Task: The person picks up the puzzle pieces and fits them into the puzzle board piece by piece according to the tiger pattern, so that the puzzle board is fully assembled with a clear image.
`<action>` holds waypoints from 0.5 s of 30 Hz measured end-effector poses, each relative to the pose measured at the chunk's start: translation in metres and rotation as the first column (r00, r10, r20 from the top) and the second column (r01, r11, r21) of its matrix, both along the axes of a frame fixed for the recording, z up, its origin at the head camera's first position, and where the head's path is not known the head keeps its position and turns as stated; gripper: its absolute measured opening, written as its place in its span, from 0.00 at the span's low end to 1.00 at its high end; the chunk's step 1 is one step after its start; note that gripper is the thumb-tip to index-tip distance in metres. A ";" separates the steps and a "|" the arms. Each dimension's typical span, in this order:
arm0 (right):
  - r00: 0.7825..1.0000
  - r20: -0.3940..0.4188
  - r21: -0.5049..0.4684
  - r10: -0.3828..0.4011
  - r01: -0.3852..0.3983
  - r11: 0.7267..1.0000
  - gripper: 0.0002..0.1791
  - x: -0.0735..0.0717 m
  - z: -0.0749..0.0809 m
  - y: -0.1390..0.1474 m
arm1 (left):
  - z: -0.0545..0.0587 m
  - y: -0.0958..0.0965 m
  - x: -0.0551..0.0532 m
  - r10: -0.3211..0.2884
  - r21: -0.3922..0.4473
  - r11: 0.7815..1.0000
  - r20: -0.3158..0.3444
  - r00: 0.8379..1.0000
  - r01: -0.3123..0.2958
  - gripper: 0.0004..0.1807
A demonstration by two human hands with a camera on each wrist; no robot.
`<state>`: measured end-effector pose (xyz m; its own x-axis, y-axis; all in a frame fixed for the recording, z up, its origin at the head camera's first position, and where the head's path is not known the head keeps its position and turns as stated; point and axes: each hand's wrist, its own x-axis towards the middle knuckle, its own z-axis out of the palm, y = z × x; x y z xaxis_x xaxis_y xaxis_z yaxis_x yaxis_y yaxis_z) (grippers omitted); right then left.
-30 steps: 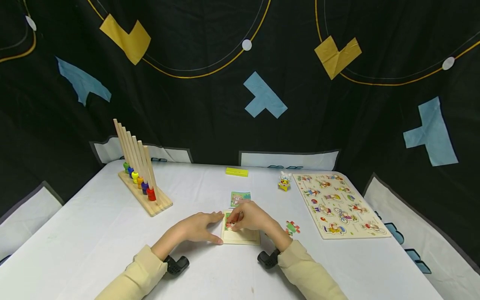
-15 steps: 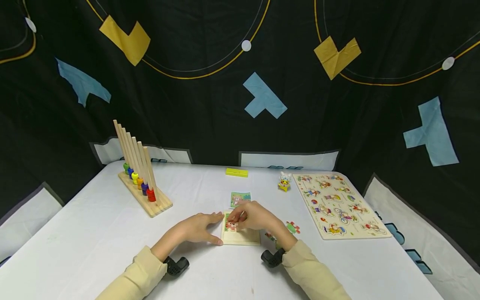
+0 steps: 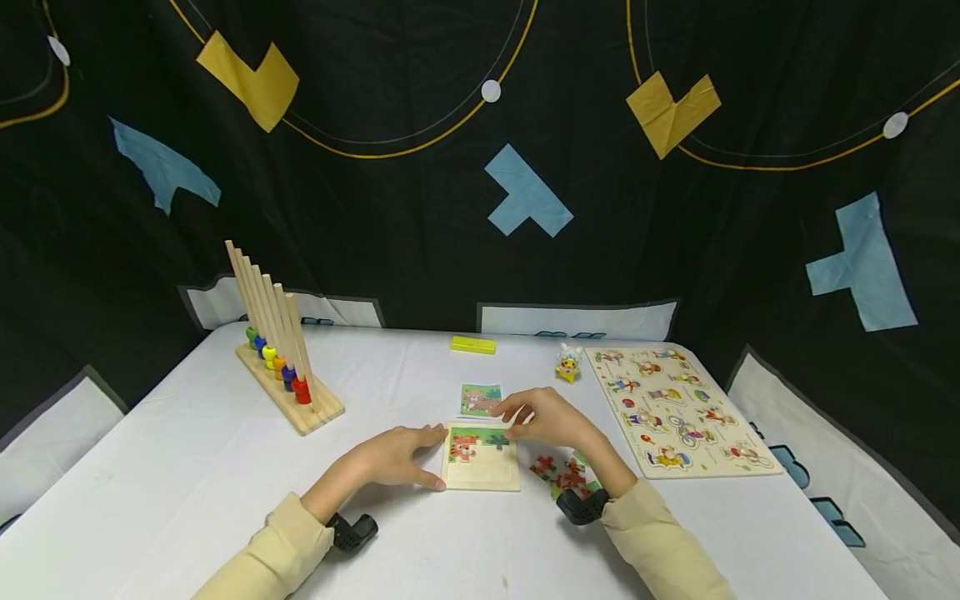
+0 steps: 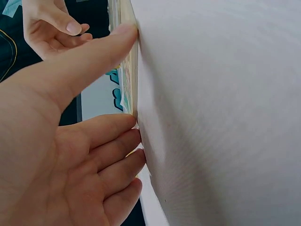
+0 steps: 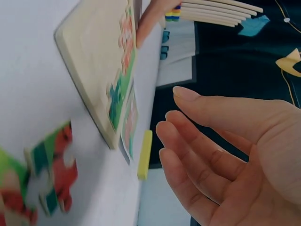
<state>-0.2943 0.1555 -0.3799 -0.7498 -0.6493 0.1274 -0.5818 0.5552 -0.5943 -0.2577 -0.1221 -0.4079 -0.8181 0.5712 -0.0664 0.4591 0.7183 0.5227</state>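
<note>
Bench: white surface, running to the dark curtain side; I note a small brownish mark (image 3: pixel 505 582) near the front of the bench (image 3: pixel 420 546).
Peg rack: wooden, on the person's left, rods standing, coloured rings low on the rods; rack base (image 3: pixel 327 406) set at a slant.
Frame: pale wooden frame (image 3: pixel 480 477), flat, near the middle.
Card: picture card (image 3: pixel 478 399), just beyond the frame.
Loose pieces: red-and-green puzzle pieces (image 3: pixel 572 475), close together, right of the frame.
Yellow block: yellow block (image 3: pixel 473 344), towards the back.
Figurine: small figurine (image 3: pixel 568 363), standing beside the large board.
Large board: picture board (image 3: pixel 633 421), flat, far right.
</note>
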 end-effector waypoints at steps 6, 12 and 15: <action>1.000 -0.022 -0.001 -0.018 0.018 1.000 0.15 0.002 0.004 0.018 | -0.001 0.000 0.000 -0.005 0.010 1.000 0.003 1.000 0.004 0.46; 0.999 -0.038 0.024 -0.025 0.026 0.999 0.16 0.010 0.004 0.037 | 0.000 0.000 0.000 -0.005 0.005 1.000 0.004 1.000 0.005 0.46; 0.999 -0.039 0.034 -0.028 0.029 0.999 0.15 0.016 0.003 0.047 | 0.000 -0.001 0.001 -0.001 0.001 1.000 0.006 1.000 0.001 0.46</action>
